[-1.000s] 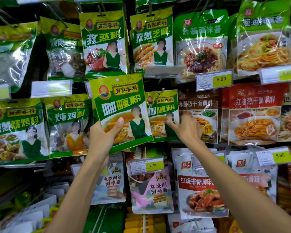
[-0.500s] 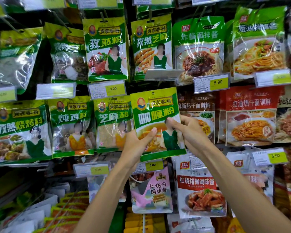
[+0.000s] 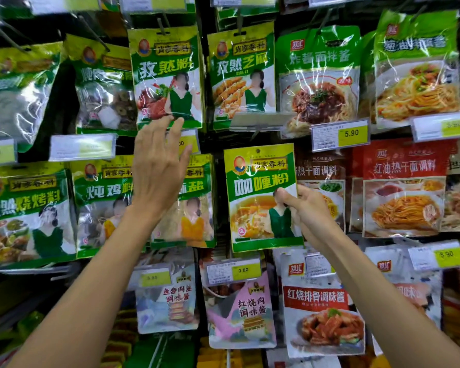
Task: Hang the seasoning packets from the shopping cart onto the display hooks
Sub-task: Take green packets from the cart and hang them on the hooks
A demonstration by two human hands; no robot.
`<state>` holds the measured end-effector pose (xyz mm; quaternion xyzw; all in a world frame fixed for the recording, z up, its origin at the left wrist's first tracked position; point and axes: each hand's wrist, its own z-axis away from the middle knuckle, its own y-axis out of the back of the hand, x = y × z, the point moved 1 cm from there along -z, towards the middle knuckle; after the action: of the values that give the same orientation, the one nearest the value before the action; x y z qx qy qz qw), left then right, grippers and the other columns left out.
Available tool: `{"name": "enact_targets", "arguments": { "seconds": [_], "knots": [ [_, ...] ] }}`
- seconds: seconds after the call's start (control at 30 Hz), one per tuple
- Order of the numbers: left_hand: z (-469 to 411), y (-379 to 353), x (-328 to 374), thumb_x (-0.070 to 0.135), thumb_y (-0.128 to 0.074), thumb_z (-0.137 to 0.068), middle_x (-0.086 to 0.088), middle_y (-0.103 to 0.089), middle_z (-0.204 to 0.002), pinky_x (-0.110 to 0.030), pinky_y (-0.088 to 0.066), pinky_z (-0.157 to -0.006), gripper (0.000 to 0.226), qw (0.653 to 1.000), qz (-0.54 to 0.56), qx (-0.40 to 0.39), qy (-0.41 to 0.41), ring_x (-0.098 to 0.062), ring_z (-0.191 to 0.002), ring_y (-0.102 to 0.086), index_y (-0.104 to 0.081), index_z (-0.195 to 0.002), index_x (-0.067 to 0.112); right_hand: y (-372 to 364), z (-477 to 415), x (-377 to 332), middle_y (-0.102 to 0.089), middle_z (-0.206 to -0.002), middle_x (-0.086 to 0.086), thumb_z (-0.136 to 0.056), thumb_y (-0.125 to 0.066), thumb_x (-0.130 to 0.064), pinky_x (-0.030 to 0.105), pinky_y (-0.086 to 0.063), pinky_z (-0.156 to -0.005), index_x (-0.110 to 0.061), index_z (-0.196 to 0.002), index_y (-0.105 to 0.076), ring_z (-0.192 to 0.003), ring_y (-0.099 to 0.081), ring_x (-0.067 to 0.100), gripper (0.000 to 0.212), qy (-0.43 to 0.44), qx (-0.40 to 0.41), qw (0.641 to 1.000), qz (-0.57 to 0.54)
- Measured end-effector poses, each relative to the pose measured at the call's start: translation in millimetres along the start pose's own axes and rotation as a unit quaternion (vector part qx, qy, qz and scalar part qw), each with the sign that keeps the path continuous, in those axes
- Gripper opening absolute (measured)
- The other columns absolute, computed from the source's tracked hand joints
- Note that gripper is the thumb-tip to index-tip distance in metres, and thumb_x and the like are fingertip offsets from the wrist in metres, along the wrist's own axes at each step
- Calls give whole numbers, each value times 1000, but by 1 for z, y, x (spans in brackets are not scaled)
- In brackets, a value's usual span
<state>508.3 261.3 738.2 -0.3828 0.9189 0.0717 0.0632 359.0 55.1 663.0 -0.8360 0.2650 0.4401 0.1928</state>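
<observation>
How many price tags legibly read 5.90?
2: upper 5.90 tag below the noodle packet; lower 5.90 tag at right edge. A blurred tag upper right is unreadable; others may be hidden.

Glossy plastic-film curry packet [image 3: 260, 197] and neighbouring packets [image 3: 168, 75] catch glare; price tags [image 3: 340, 134] sit in clear plastic holders.

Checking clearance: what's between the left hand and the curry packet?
Head view: a hanging green packet partly behind the left hand, then a dark gap before the curry packet.

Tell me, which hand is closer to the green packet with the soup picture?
Right. The right hand pinches the packet at its right edge; the left hand is open, apart from it, up to its left.
</observation>
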Motion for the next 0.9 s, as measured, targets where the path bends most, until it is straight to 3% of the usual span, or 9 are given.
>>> {"name": "enact_targets", "arguments": {
  "seconds": [0.13,0.3,0.37,0.5,0.6,0.67,0.77,0.83,0.9],
  "knots": [
    [2,-4,-3,27,-42,-102,-25,-57,-122,-47,-35,-104,42,999,4,20,-27,-40,-115,-52,-51,-129,-4,-2,-7,-5,-69,-97,10,-95,-60,-16,32,-51,-82,-7,-80,-67,-98,-64,25,18,-2,12,1000,0],
    [3,-4,-3,26,-44,-100,-26,-58,-119,-48,-37,-103,43,999,24,36,-30,-40,-113,-54,-51,-128,-6,2,-8,-1,-71,-86,3,-93,-62,-15,37,-47,-89,-9,-63,-62,-98,-64,24,30,-12,27,1000,5],
    [4,-4,-5,27,-45,-100,-26,-58,-119,-48,-38,-103,44,998,34,41,-35,-41,-112,-54,-50,-129,-7,2,-8,0,-71,-82,3,-93,-63,-15,38,-50,-85,-8,-64,-62,-93,-64,24,30,-18,32,999,3],
    [6,-6,-7,30,-43,-100,-26,-56,-121,-45,-35,-104,46,997,46,43,-43,-40,-114,-52,-50,-128,-7,-3,-17,3,-70,-89,14,-92,-64,-16,47,-48,-91,-4,-68,-63,-94,-63,27,27,-21,60,997,46],
    [7,-7,-8,30,-45,-100,-25,-56,-122,-44,-34,-105,46,997,47,41,-45,-39,-115,-52,-50,-128,-7,-8,-27,7,-69,-82,5,-90,-66,-16,36,-47,-72,-14,-68,-64,-84,-61,22,22,-2,102,989,106],
    [7,-7,-8,30,-45,-100,-25,-56,-122,-44,-34,-106,46,997,49,41,-47,-39,-115,-52,-50,-128,-6,-11,-32,11,-69,-80,7,-89,-68,-17,33,-46,-66,-10,-77,-68,-78,-62,22,13,9,127,983,133],
    [7,-6,-9,30,-46,-100,-24,-56,-122,-44,-34,-105,46,996,55,46,-49,-39,-114,-51,-50,-128,-6,-14,-37,18,-64,-71,18,-87,-71,-21,32,-35,-59,8,-79,-68,-59,-50,19,30,34,153,969,191],
    [7,-5,-10,29,-46,-100,-24,-56,-122,-44,-34,-105,46,996,57,49,-53,-39,-114,-51,-50,-129,-6,-16,-40,21,-52,-67,26,-87,-71,-27,32,-25,-56,16,-80,-63,-58,-40,20,44,30,164,960,224],
    [8,-5,-10,29,-46,-100,-24,-56,-123,-45,-34,-105,46,996,59,47,-55,-39,-115,-51,-50,-129,-6,-19,-46,22,-43,-65,18,-88,-69,-31,32,-20,-53,9,-73,-60,-56,-34,20,44,14,172,953,249]
  ]
}}
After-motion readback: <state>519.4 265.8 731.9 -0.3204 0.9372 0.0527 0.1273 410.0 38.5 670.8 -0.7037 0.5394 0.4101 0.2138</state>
